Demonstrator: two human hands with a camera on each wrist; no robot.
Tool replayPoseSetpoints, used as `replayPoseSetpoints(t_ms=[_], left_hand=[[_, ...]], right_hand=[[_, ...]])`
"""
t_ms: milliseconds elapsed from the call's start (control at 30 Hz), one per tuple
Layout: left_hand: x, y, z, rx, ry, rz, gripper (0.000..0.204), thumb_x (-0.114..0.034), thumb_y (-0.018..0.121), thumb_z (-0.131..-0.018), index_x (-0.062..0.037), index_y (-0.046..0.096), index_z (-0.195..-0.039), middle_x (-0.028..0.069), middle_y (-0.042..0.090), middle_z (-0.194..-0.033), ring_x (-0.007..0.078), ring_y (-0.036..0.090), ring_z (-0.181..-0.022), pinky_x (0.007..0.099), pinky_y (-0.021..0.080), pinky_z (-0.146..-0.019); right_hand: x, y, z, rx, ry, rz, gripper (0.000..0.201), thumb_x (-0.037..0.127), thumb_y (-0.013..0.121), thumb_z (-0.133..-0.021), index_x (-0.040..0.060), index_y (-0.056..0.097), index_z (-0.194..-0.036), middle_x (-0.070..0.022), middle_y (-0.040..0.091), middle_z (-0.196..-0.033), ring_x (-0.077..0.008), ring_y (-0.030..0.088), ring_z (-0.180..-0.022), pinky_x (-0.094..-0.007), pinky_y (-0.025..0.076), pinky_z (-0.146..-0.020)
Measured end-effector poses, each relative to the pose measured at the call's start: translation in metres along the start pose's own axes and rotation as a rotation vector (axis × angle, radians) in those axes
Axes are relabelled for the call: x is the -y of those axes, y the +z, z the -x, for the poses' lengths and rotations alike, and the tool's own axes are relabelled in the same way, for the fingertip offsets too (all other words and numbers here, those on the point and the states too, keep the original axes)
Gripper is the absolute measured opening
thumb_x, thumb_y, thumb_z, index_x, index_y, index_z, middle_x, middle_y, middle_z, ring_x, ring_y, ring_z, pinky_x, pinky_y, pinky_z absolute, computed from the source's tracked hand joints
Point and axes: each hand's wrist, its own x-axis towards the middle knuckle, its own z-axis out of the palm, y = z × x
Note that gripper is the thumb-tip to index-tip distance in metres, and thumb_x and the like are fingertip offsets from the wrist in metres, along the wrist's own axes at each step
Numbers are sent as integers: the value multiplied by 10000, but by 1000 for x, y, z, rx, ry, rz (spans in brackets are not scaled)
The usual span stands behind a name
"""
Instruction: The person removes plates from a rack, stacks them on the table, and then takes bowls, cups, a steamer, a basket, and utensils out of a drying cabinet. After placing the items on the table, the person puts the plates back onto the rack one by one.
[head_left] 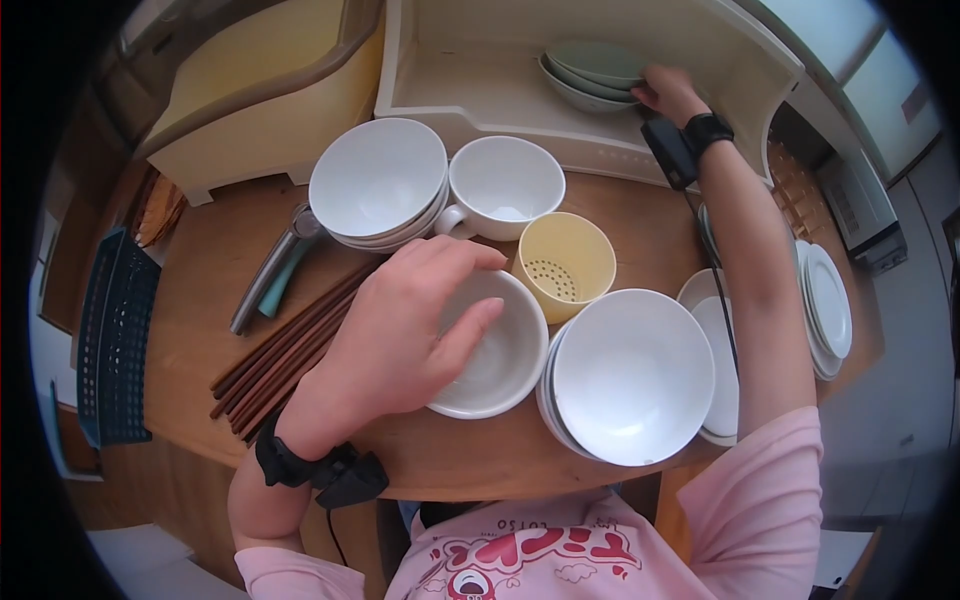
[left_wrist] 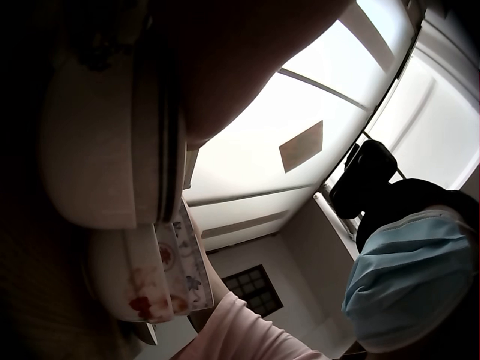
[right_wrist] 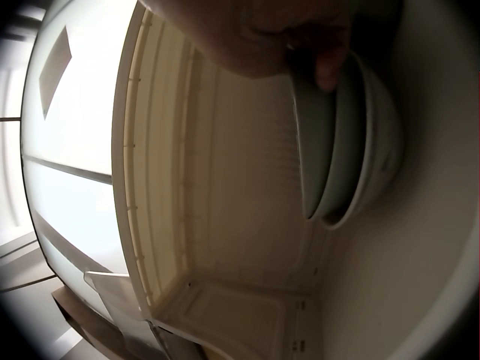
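Note:
My right hand reaches into a cream storage box and grips the rim of the top green bowl. That bowl sits on another green bowl and a paler one; the right wrist view shows the thumb between the rims of the nested bowls. My left hand hovers over a white bowl at mid-table, thumb and index finger apart and nothing between them. Part of that bowl lies hidden under the hand.
Around the left hand stand stacked white bowls, a white mug, a yellow perforated cup and more white bowls. Brown chopsticks and a peeler-like metal tool lie left. White plates stand right; a blue basket is at far left.

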Motion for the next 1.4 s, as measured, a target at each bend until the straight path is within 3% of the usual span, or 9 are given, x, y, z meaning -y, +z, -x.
replayPoseSetpoints(t_ms=[33, 367, 533, 667, 733, 867, 967, 1067, 1400], left_hand=[[0, 0, 0, 1, -8, -7, 268, -83, 626, -808, 6, 594, -1059, 169, 625, -985, 324, 610, -919, 360, 478, -816], [2, 4, 0, -24, 17, 21, 257, -109, 632, -808, 9, 586, -1032, 168, 616, -956, 341, 590, -905, 398, 466, -805], [0, 2, -1, 7, -3, -12, 276, -91, 629, -819, 31, 599, -1065, 168, 635, -998, 294, 619, -930, 337, 474, -831], [0, 2, -1, 5, -7, 5, 277, -92, 630, -820, 30, 598, -1066, 166, 634, -992, 287, 618, -923, 334, 473, -826], [-1, 1, 0, 4, -3, -10, 276, -93, 629, -821, 29, 597, -1067, 165, 634, -988, 282, 618, -918, 330, 473, -818], [-1, 1, 0, 8, -8, -1, 275, -95, 626, -824, 30, 596, -1068, 163, 634, -982, 281, 616, -914, 326, 471, -813], [0, 2, 0, 2, -1, 4, 274, -96, 624, -827, 31, 595, -1068, 161, 633, -974, 280, 615, -914, 323, 469, -812], [-3, 2, 0, 10, -6, 8, 274, -89, 619, -827, 30, 593, -1072, 161, 631, -975, 280, 613, -914, 324, 466, -818], [-3, 5, 0, -42, 8, 13, 257, -94, 632, -810, 25, 608, -1037, 184, 636, -978, 332, 615, -917, 373, 478, -822]], right_hand=[[21, 5, 22, -70, 217, -225, 116, 78, 521, -873, -16, 562, -928, -124, 625, -825, -200, 654, -680, -262, 537, -536], [7, 1, 11, 12, 250, -73, 174, 105, 503, -862, -32, 564, -949, -129, 619, -828, -201, 644, -608, -255, 533, -489], [6, -3, 29, 65, 175, -61, 214, 281, 591, -881, 69, 566, -861, -36, 581, -710, -155, 603, -593, -279, 480, -485], [11, -7, 20, -3, 227, 69, 190, 165, 530, -881, -6, 591, -935, -71, 622, -723, -179, 640, -608, -276, 518, -501], [-7, -23, -11, 141, -122, 453, 300, 350, 625, -860, 53, 587, -860, -35, 567, -673, -142, 567, -545, -272, 451, -484], [62, -30, 46, -29, 30, 569, 328, 363, 625, -866, 36, 606, -841, -31, 566, -619, -123, 539, -498, -254, 432, -476], [104, -36, 105, 105, -35, 568, 288, 223, 606, -800, -64, 629, -812, -151, 654, -730, -240, 644, -683, -365, 503, -605], [112, -45, 126, 102, -149, 692, 299, 260, 640, -784, -28, 658, -706, -92, 632, -613, -189, 606, -557, -343, 489, -523], [107, -82, 193, 309, -367, 758, 333, 343, 598, -902, 19, 610, -824, -9, 561, -597, -77, 525, -503, -217, 426, -481]])
